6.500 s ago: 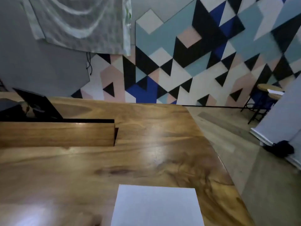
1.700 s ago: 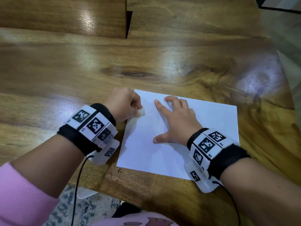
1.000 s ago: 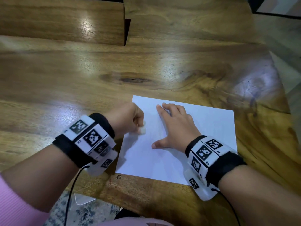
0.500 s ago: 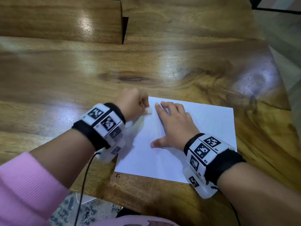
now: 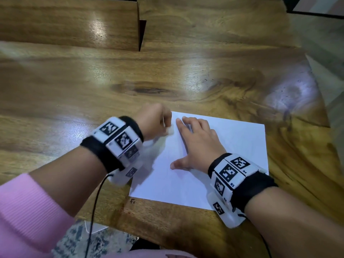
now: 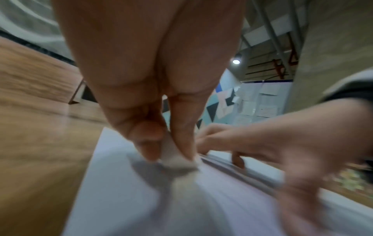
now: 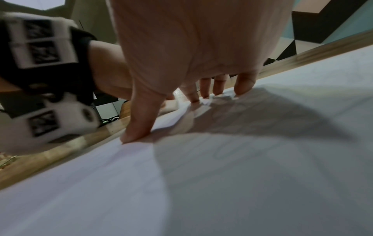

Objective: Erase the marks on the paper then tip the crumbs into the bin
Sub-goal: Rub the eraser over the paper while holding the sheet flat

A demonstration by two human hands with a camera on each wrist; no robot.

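A white sheet of paper (image 5: pixel 232 149) lies on the wooden table near its front edge. My left hand (image 5: pixel 154 121) pinches a small white eraser (image 5: pixel 170 131) between thumb and fingers, its tip on the paper's upper left part. In the left wrist view the eraser (image 6: pixel 177 159) touches the paper (image 6: pixel 121 191), blurred by motion. My right hand (image 5: pixel 197 144) lies flat on the sheet, fingers spread, just right of the eraser. In the right wrist view its fingertips (image 7: pixel 242 89) and thumb press the paper (image 7: pixel 262 175). Faint pencil marks show there. No bin is in view.
A raised wooden block (image 5: pixel 68 23) stands at the back left of the table (image 5: pixel 204 71). The table's right edge drops to the floor (image 5: pixel 331 53). A patterned rug (image 5: pixel 104 243) lies below the front edge. Cables hang from both wrist bands.
My left hand has been rubbing the eraser back and forth over the paper's upper left part, now slightly lower than half a second ago. My right hand stays pressed on the sheet.
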